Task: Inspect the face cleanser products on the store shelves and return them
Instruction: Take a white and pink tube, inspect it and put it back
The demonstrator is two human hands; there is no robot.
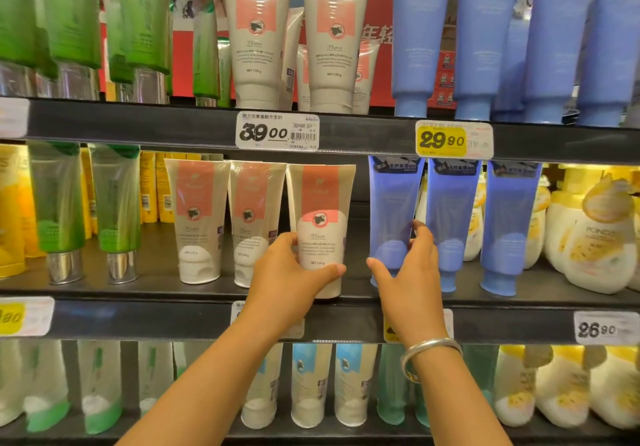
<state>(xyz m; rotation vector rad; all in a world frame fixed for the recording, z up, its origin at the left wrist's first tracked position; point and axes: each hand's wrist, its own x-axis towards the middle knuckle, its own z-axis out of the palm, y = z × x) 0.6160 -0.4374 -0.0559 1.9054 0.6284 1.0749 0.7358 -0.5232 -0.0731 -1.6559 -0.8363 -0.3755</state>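
I see my left hand (294,272) wrapped around the lower part of a white-and-pink face cleanser tube (320,227), thumb across the front near the "NET 120 g" print and fingers curled round its left side. The tube stands cap-down on the middle shelf (138,289), at the right end of a row with two matching pink tubes (221,220) just beside it on the left. Whether its cap actually rests on the shelf board I cannot tell, since my hand covers the base.

My right hand (408,265) is spread, fingers relaxed and apart, gripping nothing. Its fingertips (420,229) reach up in front of the nearest blue tube (393,217), the leftmost of three blue tubes standing cap-down; contact looks likely but I cannot confirm it. A silver bangle (429,354) sits on that wrist.

On the shelf edge above, a white price tag (277,131) reads 39.00 and a yellow price tag (453,140) reads 29.90. The top shelf carries more pink tubes, blue tubes and green tubes (69,12). To the left on the middle shelf stand two green tubes with silver caps (90,213), and at far right cream-coloured Pond's bottles (595,237). The bottom shelf holds blurred tubes in white, green and blue.
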